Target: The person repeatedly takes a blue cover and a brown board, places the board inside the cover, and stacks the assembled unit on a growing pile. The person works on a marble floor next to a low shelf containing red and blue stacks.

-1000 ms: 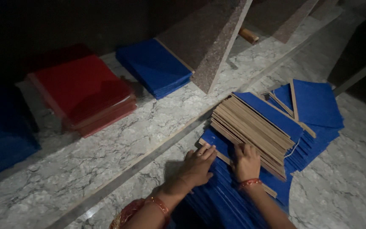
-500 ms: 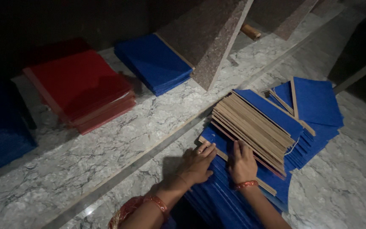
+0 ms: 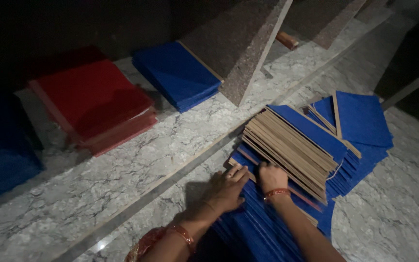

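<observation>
Hands | left hand, right hand flat, gripping nothing | blue boards beneath both

No packages, labels, signs or screens show anywhere in the frame, from upper left to lower right.

Boards: stacked thin sheets, raw brown wood-fibre edges, matt blue faces. Red stack: same board, matt red. Blue stack: matt. Floor: polished grey-white veined marble, glossy. Slab: speckled brown granite, smooth. Bangles: shiny red-gold.
</observation>
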